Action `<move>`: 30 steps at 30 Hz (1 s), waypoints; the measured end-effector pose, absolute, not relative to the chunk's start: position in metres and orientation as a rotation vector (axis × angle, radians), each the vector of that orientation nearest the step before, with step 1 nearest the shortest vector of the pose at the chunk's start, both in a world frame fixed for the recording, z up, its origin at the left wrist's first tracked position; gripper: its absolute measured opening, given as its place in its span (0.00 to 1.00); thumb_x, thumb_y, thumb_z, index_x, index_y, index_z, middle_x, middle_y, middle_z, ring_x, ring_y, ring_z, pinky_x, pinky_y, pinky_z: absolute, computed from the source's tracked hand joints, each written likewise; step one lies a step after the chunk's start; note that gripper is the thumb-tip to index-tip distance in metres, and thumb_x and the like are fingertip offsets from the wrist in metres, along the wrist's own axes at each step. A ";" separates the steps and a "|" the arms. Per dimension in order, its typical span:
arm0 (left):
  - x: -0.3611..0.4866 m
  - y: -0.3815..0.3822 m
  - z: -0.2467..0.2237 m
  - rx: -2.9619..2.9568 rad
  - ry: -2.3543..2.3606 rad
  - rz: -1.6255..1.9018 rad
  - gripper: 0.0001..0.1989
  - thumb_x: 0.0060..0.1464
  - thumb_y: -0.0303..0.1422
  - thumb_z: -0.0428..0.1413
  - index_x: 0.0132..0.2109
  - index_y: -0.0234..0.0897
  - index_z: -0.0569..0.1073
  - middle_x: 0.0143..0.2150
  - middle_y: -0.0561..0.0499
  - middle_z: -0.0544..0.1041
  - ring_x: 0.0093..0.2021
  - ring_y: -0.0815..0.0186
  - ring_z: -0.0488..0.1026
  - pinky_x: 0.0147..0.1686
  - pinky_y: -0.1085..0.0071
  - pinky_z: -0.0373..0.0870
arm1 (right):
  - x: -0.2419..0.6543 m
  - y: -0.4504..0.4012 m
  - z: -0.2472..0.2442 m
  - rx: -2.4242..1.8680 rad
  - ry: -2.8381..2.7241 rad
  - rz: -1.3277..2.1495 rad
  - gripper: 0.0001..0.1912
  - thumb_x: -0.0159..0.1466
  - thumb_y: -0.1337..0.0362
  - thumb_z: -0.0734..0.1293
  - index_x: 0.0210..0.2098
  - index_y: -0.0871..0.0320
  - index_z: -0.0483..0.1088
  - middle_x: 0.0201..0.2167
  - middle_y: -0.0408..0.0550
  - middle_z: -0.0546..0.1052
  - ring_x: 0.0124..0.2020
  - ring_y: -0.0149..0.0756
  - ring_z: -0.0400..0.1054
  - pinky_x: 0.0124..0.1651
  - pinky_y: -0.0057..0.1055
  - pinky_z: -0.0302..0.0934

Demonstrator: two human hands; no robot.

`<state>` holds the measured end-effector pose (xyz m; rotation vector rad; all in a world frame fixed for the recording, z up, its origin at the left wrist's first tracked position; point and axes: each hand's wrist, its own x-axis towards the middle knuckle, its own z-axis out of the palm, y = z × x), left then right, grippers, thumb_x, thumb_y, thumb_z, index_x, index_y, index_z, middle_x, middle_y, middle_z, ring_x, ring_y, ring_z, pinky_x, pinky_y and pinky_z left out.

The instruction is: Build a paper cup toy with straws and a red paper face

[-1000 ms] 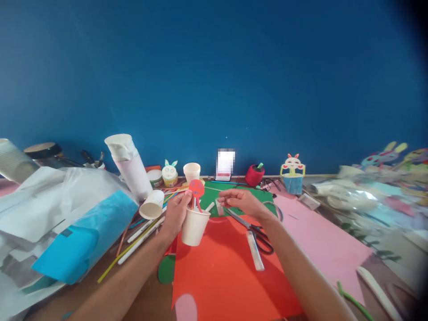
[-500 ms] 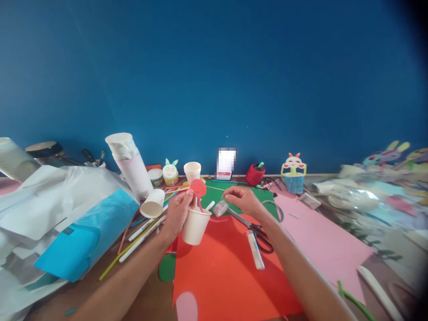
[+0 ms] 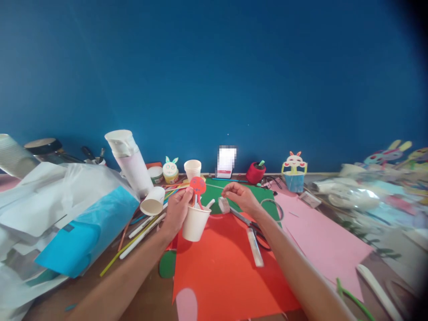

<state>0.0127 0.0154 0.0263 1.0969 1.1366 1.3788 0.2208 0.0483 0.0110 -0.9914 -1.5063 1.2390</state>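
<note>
My left hand [image 3: 178,209] pinches the left edge of a round red paper face [image 3: 198,185] with blue drawn marks. Red and white stems run from the face down into a white paper cup [image 3: 195,225], which leans a little beside my left palm. The fingertips of my right hand [image 3: 239,196] are pinched together. A roll of clear tape [image 3: 224,205] hangs just below them, tilted; the strip between fingers and roll is hard to make out. Beneath my right wrist lie dark-handled scissors [image 3: 245,219], partly covered, and a clear-and-white stick [image 3: 255,248].
Red paper [image 3: 217,281], green paper [image 3: 217,183] and pink paper [image 3: 327,240] overlap on the table. On the left are a white flask [image 3: 125,162], a tipped paper cup [image 3: 152,201], straws and plastic bags [image 3: 60,191]. A phone [image 3: 227,162] and a blue bunny cup [image 3: 294,182] stand behind.
The tape roll has swung and turned slightly below my right fingers, and now looks sharper. My right hand has moved up slightly. The left hand keeps its hold on the red face.
</note>
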 end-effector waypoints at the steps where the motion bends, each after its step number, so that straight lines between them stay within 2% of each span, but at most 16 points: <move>1: 0.013 0.015 0.026 1.099 1.134 1.377 0.16 0.44 0.43 0.54 0.26 0.32 0.71 0.17 0.54 0.68 0.18 0.71 0.63 0.17 0.77 0.55 | 0.221 0.048 0.011 -0.999 -1.498 1.239 0.05 0.54 0.64 0.64 0.31 0.58 0.66 0.27 0.42 0.73 0.31 0.27 0.66 0.37 0.25 0.58; 13: 0.013 0.015 0.027 1.135 1.176 1.320 0.16 0.47 0.44 0.52 0.27 0.33 0.70 0.21 0.54 0.69 0.19 0.72 0.62 0.19 0.77 0.55 | 0.219 0.044 0.020 -1.005 -1.501 1.080 0.08 0.57 0.61 0.61 0.29 0.59 0.68 0.23 0.43 0.70 0.28 0.29 0.64 0.35 0.27 0.58; 20: 0.015 0.013 0.023 1.325 1.246 1.329 0.17 0.51 0.42 0.48 0.23 0.34 0.65 0.19 0.56 0.62 0.20 0.74 0.56 0.21 0.77 0.53 | 0.217 0.025 0.049 -0.928 -1.481 0.919 0.09 0.59 0.60 0.60 0.33 0.58 0.68 0.22 0.41 0.66 0.26 0.28 0.61 0.31 0.25 0.57; 23: 0.018 0.009 0.024 1.414 1.305 1.308 0.17 0.52 0.41 0.47 0.22 0.34 0.64 0.19 0.56 0.61 0.21 0.73 0.56 0.22 0.76 0.53 | 0.208 0.009 0.065 -0.938 -1.564 0.916 0.10 0.59 0.59 0.61 0.34 0.57 0.69 0.23 0.43 0.68 0.25 0.28 0.62 0.28 0.25 0.57; 30: 0.026 0.000 0.029 1.470 1.316 1.272 0.17 0.51 0.41 0.47 0.21 0.35 0.61 0.18 0.57 0.58 0.21 0.72 0.54 0.20 0.76 0.50 | 0.190 -0.009 0.074 -0.919 -1.832 0.925 0.11 0.60 0.58 0.60 0.35 0.57 0.71 0.28 0.45 0.72 0.29 0.29 0.65 0.31 0.25 0.59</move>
